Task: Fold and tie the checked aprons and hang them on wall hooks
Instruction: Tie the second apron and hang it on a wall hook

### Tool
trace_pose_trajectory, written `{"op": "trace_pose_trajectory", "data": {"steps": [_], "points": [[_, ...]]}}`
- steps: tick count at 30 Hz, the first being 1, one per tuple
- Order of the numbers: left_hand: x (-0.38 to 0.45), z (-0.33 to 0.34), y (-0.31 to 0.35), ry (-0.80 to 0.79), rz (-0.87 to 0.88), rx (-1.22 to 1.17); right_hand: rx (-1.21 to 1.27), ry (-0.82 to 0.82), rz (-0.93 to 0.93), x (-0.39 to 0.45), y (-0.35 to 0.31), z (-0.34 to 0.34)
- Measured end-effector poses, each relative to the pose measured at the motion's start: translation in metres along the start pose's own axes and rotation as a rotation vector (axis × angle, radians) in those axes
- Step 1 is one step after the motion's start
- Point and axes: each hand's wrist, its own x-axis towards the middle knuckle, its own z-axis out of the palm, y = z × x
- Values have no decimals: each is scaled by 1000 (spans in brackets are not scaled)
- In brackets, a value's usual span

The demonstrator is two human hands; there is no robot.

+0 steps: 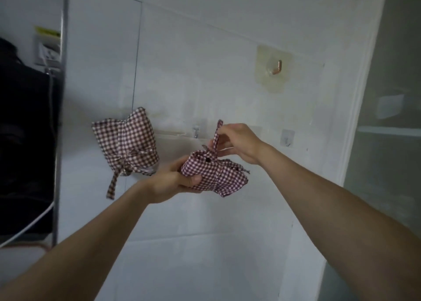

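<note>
Item: my left hand [173, 182] grips tied apron bundle [214, 175]; right hand [237, 142] pinches its strap loop [217, 133]. Risk: loop missing small hook [196, 132], bundle dropping.

Dark bag [25, 141]: at nine o'clock, far left.
White cable [25, 229]: at eight o'clock, below the bag.
Glass panel [387, 164]: at three o'clock.

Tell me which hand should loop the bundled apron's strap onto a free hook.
Right, probably. The right hand already pinches the strap raised above the apron bundle, close to the free hook. The left hand grips the bundle from below, bearing its weight.
</note>
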Motion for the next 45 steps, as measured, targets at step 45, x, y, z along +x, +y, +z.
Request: {"op": "trace_pose_trajectory", "data": {"steps": [45], "points": [[-36,35,-72,1028,159,390,-578,158,-334,-20,99,41]]}}
